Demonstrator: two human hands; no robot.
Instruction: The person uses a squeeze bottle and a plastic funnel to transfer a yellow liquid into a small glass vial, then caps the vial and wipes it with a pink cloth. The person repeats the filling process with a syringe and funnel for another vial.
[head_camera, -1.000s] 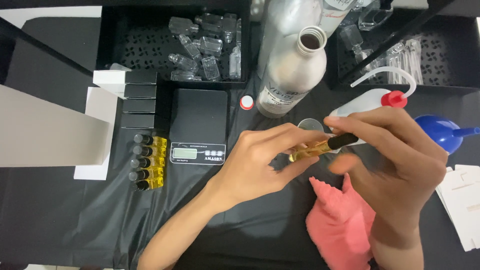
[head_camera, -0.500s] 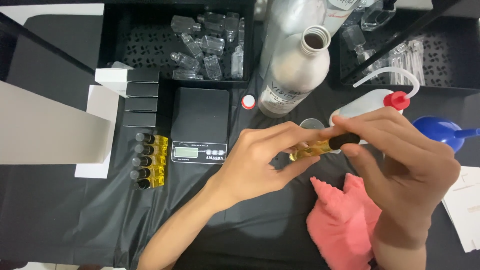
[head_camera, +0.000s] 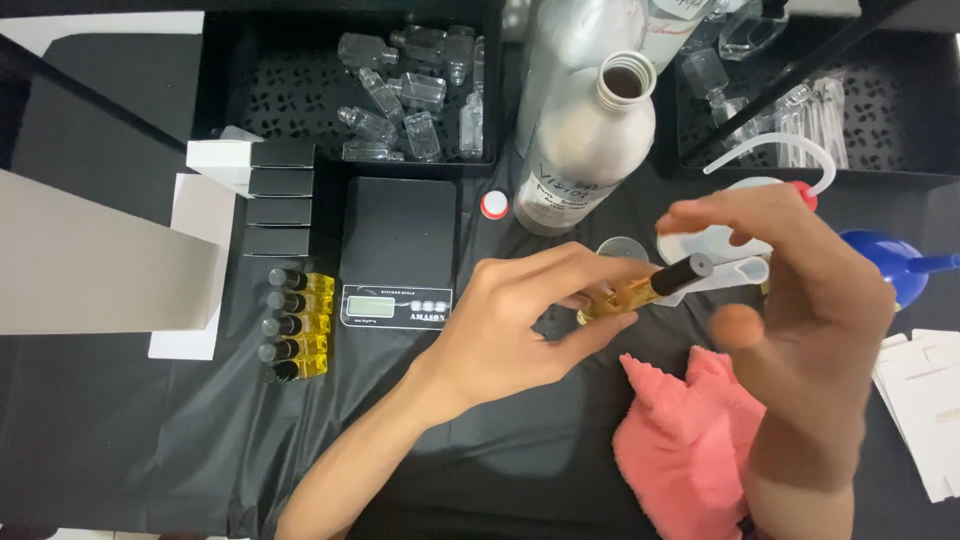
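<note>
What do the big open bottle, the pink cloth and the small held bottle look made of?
Big open bottle: likely brushed aluminium, matte silver sheen. Pink cloth: soft terry or microfibre, fuzzy and crumpled. Small bottle in the left hand: clear glass or plastic, yellow liquid showing through.

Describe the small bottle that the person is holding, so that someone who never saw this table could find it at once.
Start at the black scale in the middle of the black table. To its right, the left hand holds a small bottle of yellow liquid with a black cap, tilted. Unlike the similar yellow bottles lined up left of the scale, it is lifted off the table.
</note>
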